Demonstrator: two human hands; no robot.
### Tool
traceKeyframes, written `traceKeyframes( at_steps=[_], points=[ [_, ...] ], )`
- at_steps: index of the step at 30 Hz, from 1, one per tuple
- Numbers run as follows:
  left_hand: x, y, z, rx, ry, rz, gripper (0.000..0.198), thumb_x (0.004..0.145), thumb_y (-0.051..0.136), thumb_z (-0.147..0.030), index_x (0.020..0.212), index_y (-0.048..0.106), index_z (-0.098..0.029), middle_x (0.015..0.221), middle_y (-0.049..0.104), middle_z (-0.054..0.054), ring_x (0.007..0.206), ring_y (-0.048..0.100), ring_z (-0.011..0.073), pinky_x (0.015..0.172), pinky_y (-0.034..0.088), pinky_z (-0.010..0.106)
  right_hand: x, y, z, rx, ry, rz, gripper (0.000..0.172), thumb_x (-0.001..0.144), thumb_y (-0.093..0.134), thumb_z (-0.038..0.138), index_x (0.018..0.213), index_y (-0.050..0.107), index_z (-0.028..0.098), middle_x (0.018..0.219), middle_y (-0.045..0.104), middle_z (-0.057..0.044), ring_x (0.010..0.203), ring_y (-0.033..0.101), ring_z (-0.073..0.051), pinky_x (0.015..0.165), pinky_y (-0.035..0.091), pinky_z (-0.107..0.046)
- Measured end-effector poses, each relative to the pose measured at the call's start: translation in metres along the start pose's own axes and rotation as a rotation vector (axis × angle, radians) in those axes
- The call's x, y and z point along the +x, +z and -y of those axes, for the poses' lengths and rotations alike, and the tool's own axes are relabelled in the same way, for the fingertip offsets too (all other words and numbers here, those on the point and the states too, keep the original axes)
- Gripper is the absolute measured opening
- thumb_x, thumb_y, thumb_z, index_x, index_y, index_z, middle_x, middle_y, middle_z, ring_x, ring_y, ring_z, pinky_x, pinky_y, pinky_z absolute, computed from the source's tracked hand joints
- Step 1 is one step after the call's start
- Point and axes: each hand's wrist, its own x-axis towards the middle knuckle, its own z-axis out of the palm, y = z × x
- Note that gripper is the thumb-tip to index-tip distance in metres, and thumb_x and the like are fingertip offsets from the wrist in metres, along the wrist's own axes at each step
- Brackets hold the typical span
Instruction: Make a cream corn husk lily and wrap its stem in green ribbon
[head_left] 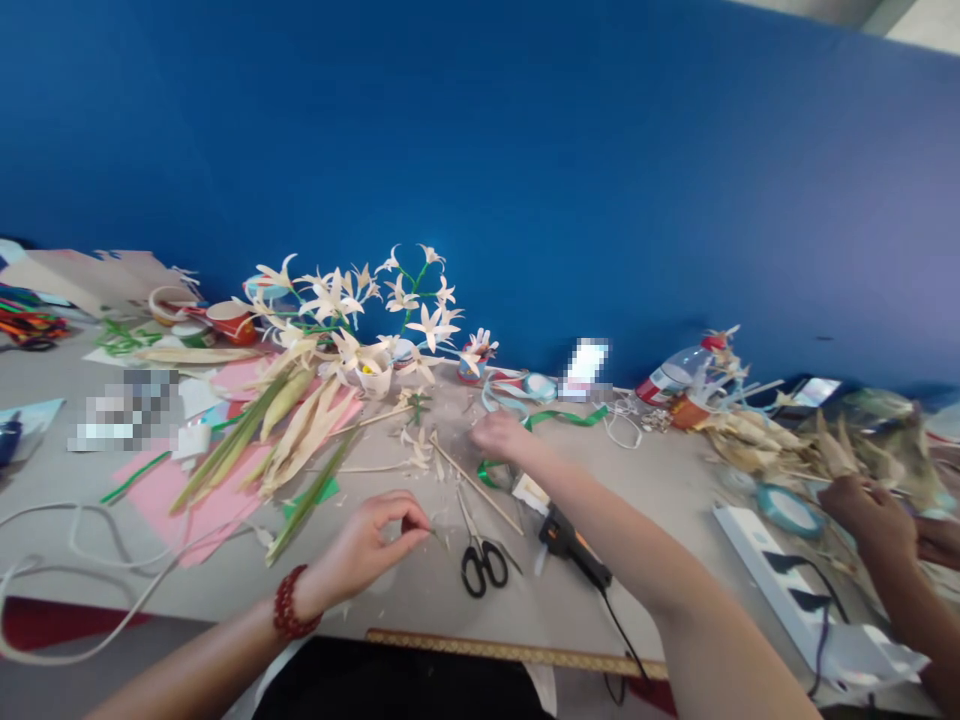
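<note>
Right forearm (660,590): nearest the lens, lower right.
Left hand (367,540): lower centre, thumb and fingertips pinching a thin strand (440,538).
Strand axis: slants down-right out of the pinch (free end blurred).
Right hand (499,437): mid-frame near green ribbon (566,416), fingers curled; can't tell if gripping.
Done: white flowers (330,298), upper left of centre, look assembled.
Left over: loose husks (296,450), left of centre, apparently unused.
</note>
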Motion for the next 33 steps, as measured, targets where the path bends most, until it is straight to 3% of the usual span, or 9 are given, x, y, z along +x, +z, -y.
traceKeyframes(
  at_steps=[6, 12, 15, 17, 19, 21, 24, 27, 33],
  points=[
    [-0.005, -0.01, 0.01, -0.048, -0.056, -0.109, 0.013, 0.089, 0.059, -0.028, 0.08, 0.064, -0.018, 0.08, 0.066, 0.002, 0.077, 0.061, 0.0163, 0.075, 0.045, 0.028, 0.002, -0.015, -0.011, 0.101, -0.015, -0.019, 0.029, 0.095, 0.06, 0.031, 0.12, 0.059, 0.017, 0.121, 0.062, -0.009, 0.101, 0.064, -0.022, 0.085, 0.055, -0.042],
    [0.002, -0.011, 0.018, -0.408, -0.236, -0.256, 0.015, 0.081, 0.069, -0.033, 0.082, 0.066, -0.018, 0.081, 0.064, 0.002, 0.077, 0.057, 0.0161, 0.073, 0.045, 0.027, -0.033, -0.035, -0.019, 0.377, 0.022, -0.368, 0.002, 0.08, 0.066, 0.017, 0.081, 0.066, 0.016, 0.082, 0.07, -0.006, 0.079, 0.066, -0.021, 0.074, 0.052, -0.032],
    [0.007, 0.001, 0.01, -0.685, -0.262, -0.307, 0.014, 0.079, 0.073, -0.031, 0.081, 0.067, -0.018, 0.088, 0.064, 0.003, 0.078, 0.056, 0.0145, 0.075, 0.044, 0.026, -0.066, -0.031, 0.011, 0.547, 0.045, -0.561, 0.009, 0.088, 0.052, 0.017, 0.085, 0.061, 0.017, 0.085, 0.069, -0.006, 0.076, 0.066, -0.018, 0.069, 0.053, -0.029],
    [0.01, 0.014, 0.002, -0.85, -0.233, -0.229, 0.012, 0.08, 0.072, -0.027, 0.077, 0.066, -0.018, 0.092, 0.065, 0.005, 0.085, 0.058, 0.0156, 0.079, 0.044, 0.027, -0.089, -0.021, 0.043, 0.69, 0.027, -0.68, 0.013, 0.092, 0.045, 0.02, 0.087, 0.056, 0.019, 0.086, 0.067, -0.006, 0.072, 0.065, -0.016, 0.064, 0.054, -0.028],
    [0.013, 0.026, -0.004, -0.976, -0.198, -0.114, 0.008, 0.083, 0.07, -0.025, 0.08, 0.067, -0.018, 0.101, 0.066, 0.007, 0.086, 0.058, 0.0155, 0.08, 0.045, 0.028, -0.108, -0.009, 0.078, 1.233, -0.142, -0.916, 0.005, 0.089, 0.055, 0.022, 0.085, 0.056, 0.021, 0.081, 0.065, -0.002, 0.06, 0.063, -0.015, 0.056, 0.053, -0.029],
    [0.015, 0.036, -0.007, -1.042, -0.136, -0.08, 0.005, 0.085, 0.068, -0.023, 0.082, 0.067, -0.019, 0.105, 0.065, 0.007, 0.083, 0.058, 0.0145, 0.08, 0.045, 0.029, -0.119, 0.001, 0.107, 1.502, -0.229, -1.034, 0.005, 0.086, 0.062, 0.019, 0.084, 0.06, 0.023, 0.075, 0.065, 0.0, 0.059, 0.062, -0.014, 0.056, 0.053, -0.029],
    [0.016, 0.042, -0.007, -1.008, -0.021, -0.134, 0.003, 0.087, 0.065, -0.02, 0.085, 0.067, -0.02, 0.1, 0.065, 0.005, 0.083, 0.058, 0.0146, 0.078, 0.046, 0.029, -0.12, 0.013, 0.131, 1.669, -0.194, -1.131, 0.004, 0.085, 0.065, 0.019, 0.084, 0.063, 0.023, 0.075, 0.065, -0.001, 0.064, 0.062, -0.016, 0.053, 0.052, -0.028],
    [0.013, 0.04, -0.006, -0.84, 0.084, -0.185, 0.007, 0.088, 0.062, -0.016, 0.089, 0.068, -0.021, 0.1, 0.064, 0.006, 0.088, 0.059, 0.0162, 0.078, 0.047, 0.028, -0.117, 0.022, 0.139, 1.722, -0.132, -1.181, 0.003, 0.086, 0.065, 0.021, 0.084, 0.064, 0.023, 0.078, 0.065, -0.003, 0.07, 0.062, -0.017, 0.049, 0.051, -0.025],
    [0.01, 0.034, -0.012, -0.497, 0.178, -0.273, 0.01, 0.09, 0.058, -0.015, 0.091, 0.067, -0.019, 0.094, 0.066, 0.008, 0.09, 0.062, 0.0194, 0.077, 0.051, 0.032, -0.119, 0.025, 0.144, 1.68, -0.091, -1.134, 0.004, 0.086, 0.062, 0.019, 0.084, 0.063, 0.022, 0.078, 0.066, -0.003, 0.067, 0.062, -0.016, 0.052, 0.052, -0.026]
  ],
)
